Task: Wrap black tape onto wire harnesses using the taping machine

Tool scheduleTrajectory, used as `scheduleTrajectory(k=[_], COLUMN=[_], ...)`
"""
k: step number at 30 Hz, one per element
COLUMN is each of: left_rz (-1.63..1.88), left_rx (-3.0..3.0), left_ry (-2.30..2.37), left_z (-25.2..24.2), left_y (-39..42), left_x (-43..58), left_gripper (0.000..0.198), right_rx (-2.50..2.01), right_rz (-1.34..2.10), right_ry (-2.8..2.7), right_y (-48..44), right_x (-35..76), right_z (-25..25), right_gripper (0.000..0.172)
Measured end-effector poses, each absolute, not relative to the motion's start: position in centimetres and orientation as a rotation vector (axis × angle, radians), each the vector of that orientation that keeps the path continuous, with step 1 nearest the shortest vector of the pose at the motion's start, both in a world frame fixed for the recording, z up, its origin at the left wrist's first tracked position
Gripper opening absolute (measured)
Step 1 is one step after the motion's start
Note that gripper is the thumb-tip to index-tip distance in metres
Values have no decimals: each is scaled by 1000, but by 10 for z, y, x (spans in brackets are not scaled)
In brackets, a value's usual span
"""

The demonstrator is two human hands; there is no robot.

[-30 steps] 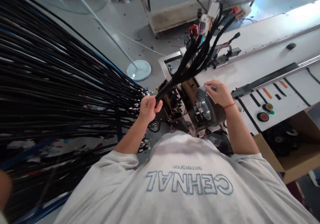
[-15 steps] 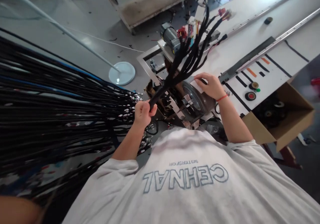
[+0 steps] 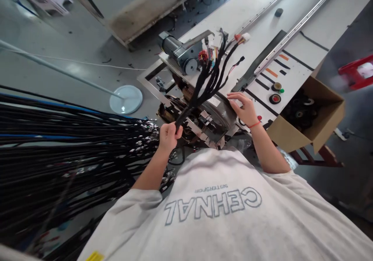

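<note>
My left hand [image 3: 169, 135] is closed around the black taped trunk of a wire harness [image 3: 201, 93]. From there the harness runs up and away over the machine, fanning into several black branches. White and red connectors [image 3: 241, 38] tip some of the branches. My right hand [image 3: 244, 109], a red string on its wrist, is open with fingers stretched and thumb apart. It is beside the rounded grey ring [image 3: 224, 109] of the machine, to the right of the harness; whether the fingertips touch the ring I cannot tell. Metal brackets [image 3: 205, 117] show inside the ring.
Many black harnesses [image 3: 72, 140] hang in a mass at left, near a stand with a round white base [image 3: 126, 99]. A grey motor [image 3: 171, 45] sits behind the machine. The white bench [image 3: 291, 27] carries tape strips and buttons; a cardboard box [image 3: 317, 125] with black rolls stands at right.
The view has turned, shifting the bench and box leftward. The harness's connector ends sit lower, nearer the bench. My right hand's fingers have spread; my left hand keeps its grip.
</note>
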State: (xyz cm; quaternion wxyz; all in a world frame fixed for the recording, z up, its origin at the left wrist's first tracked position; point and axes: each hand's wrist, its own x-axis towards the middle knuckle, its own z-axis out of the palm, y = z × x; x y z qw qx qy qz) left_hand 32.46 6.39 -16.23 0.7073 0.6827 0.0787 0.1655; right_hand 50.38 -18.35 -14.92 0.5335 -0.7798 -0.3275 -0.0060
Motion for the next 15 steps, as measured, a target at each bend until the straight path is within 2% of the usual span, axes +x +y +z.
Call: scheduleTrajectory(k=[7,15], left_rz=[232,176], left_rx=[1521,1538], left_ry=[219,272], left_z=[-188,-193], left_y=[54,48], left_x=[329,341], left_gripper=[69,70], right_rx=[-1812,-1846], right_rz=[-78,-63], right_ry=[-673,-658], right_y=[-197,-192], right_x=[487,488], right_z=[-153,-145], right_gripper=[23,27])
